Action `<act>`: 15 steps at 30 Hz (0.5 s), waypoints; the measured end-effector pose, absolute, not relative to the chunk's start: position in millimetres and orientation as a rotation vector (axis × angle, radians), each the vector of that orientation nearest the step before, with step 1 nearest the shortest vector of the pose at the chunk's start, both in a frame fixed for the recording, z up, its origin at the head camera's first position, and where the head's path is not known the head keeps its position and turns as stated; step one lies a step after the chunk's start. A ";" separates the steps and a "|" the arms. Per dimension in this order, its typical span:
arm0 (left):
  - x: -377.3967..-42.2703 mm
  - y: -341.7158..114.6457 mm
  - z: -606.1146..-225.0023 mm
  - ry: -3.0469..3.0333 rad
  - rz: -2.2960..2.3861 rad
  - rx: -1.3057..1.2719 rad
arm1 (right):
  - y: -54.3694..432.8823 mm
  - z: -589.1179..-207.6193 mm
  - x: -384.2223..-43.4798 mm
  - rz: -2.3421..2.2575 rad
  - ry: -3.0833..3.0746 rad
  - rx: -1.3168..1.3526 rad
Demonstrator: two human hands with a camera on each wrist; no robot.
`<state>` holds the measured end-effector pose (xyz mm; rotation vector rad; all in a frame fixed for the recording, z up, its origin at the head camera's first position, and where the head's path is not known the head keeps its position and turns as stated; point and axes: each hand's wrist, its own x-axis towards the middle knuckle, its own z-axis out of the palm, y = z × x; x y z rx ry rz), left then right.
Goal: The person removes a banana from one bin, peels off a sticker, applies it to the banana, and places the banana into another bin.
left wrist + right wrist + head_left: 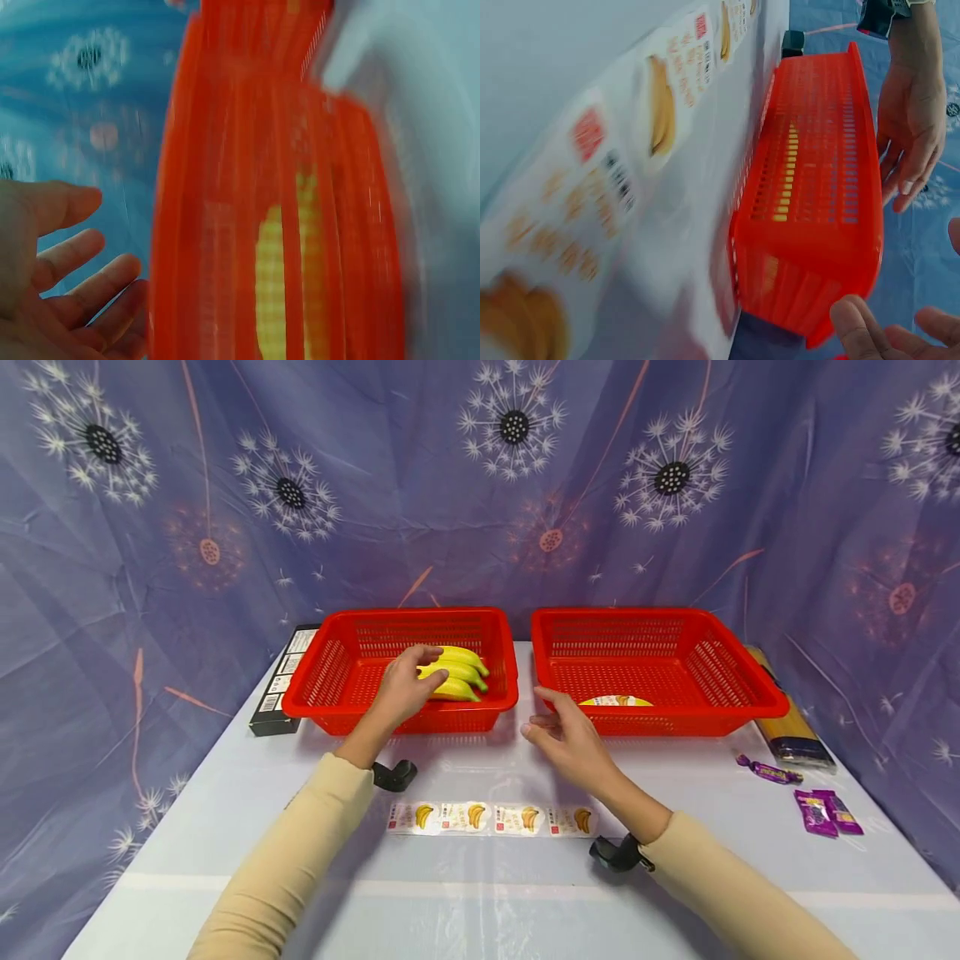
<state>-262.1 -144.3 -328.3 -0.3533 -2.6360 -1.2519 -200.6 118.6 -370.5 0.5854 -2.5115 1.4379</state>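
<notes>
A bunch of yellow bananas (463, 670) with green tips lies in the left red basket (345, 710). Over that basket my left hand (405, 687) hovers beside the bananas, fingers loosely spread; the left wrist view shows nothing in its grasp. Between the two baskets is my right hand (572, 745), fingers apart and holding nothing, close to the near left corner of the right red basket (675, 725). Behind that basket's front wall a yellow item with a printed label (617, 701) shows only its top. A strip of banana-picture labels (493, 819) lies on the table before me.
A black-and-white box (281, 685) stands left of the left basket. At the right lie a long yellow-brown packet (795, 727), a purple wrapped candy (768, 771) and small purple packets (827, 812). A patterned curtain (420, 485) hangs behind the white table (420, 910).
</notes>
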 end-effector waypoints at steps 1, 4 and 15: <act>-264.7 -152.2 -328.2 -2.665 -1.234 -0.324 | 113.9 -370.4 -203.3 1.462 -2.529 0.577; -272.4 -172.6 -328.8 -2.755 -1.189 -0.243 | 101.0 -371.4 -211.7 1.522 -2.571 0.535; -297.3 -215.8 -334.8 -3.001 -1.235 -0.124 | 71.0 -381.7 -242.6 1.554 -2.515 0.458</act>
